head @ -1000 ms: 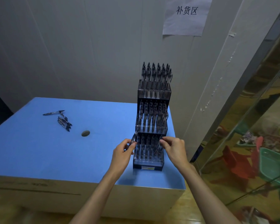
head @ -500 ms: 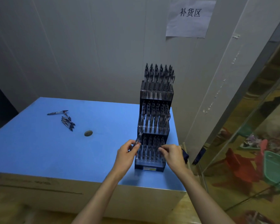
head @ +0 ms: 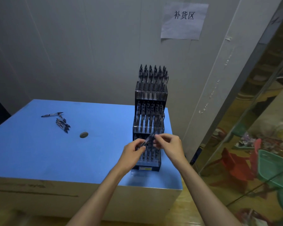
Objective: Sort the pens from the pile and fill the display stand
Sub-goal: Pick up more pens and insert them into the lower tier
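A: What's nearest, and what are the hands doing?

B: Both hands meet in front of the display stand's [head: 148, 126] lowest tier. The left hand [head: 134, 151] has its fingers curled round the lower part of one pen [head: 147, 139], and the right hand [head: 167, 145] pinches the same pen at its upper end. The pen is tilted, not yet seated in a slot.

A: So that one is mid-placement?

B: I'd judge so: it looks to be headed for the lowest tier, whose front row I can't fully see behind the hands.

A: And the stand itself?

B: The middle and top tiers look packed with upright pens, so most of the filling seems done.

A: What remains?

B: Farther back on the left of the blue surface [head: 39, 152], a small pile of pens [head: 61, 122] lies well apart from the stand, just a few. A small round grey object [head: 84, 134] sits near them; I can't tell what it is.
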The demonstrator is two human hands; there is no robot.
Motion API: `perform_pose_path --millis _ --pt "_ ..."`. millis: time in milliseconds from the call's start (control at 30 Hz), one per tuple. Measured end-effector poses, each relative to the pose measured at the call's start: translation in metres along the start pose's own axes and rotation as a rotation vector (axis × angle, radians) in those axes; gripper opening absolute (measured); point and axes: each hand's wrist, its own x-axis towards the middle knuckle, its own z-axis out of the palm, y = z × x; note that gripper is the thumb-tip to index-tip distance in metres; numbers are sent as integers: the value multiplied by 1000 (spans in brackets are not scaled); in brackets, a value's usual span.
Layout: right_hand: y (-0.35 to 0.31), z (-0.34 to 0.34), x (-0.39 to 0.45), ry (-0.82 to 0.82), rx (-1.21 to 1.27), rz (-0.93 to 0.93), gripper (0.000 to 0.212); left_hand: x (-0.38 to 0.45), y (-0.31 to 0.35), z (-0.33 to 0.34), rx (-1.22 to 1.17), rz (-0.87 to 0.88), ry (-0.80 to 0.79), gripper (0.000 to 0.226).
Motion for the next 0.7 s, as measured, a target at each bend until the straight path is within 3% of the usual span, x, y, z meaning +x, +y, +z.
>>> perform_pose_path --millis 200,333,400,567,700 --pt "1 -5 -2 -48 143 78 19 -2 8 11 117 72 -18 19" --pt "9 -12 3 6 196 75 12 -2 6 5 476 114 52 25" --pt "12 -18 6 54 127 27 9 -4 6 -2 598 133 71 34" --pt "17 -29 10 109 -347 -209 12 -8 4 -20 735 179 121 43" --pt "24 -26 10 91 -450 -284 14 -10 3 -28 758 175 151 44"
